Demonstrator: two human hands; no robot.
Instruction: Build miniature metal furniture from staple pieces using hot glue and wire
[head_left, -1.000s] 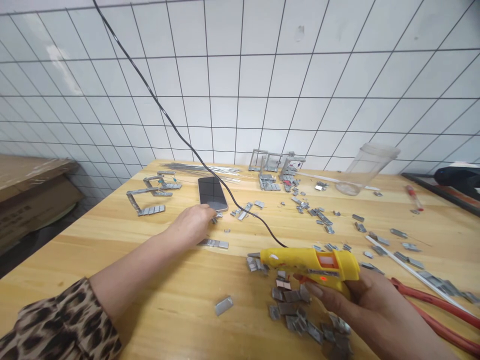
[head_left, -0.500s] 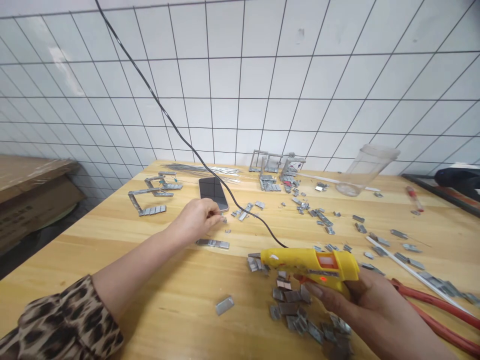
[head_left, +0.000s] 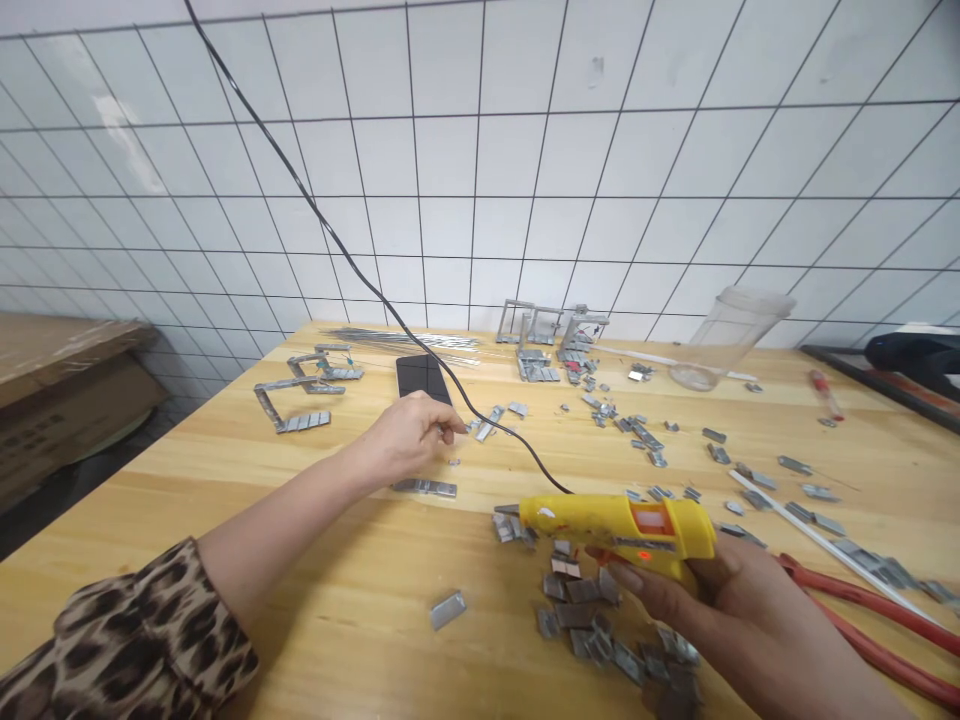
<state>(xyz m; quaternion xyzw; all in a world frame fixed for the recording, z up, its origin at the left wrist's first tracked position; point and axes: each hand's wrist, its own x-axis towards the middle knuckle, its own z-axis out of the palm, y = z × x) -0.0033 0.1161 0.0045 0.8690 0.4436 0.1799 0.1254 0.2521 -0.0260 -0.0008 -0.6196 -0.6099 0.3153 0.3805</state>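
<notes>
Since the earlier frame, left hand (head_left: 405, 440) has shifted right across phone (head_left: 422, 376), fingertips pinched; contents not discernible. Glue gun (head_left: 615, 523), right of phone, is clamped in right hand (head_left: 720, 610). Risk: hot nozzle grazing cord (head_left: 517, 445) nearby.

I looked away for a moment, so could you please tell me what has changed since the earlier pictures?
The left hand has slid right along the table, from the near end of the phone toward the small metal clips, fingertips pinched. The right hand keeps the yellow glue gun as before; everything else stayed.
</notes>
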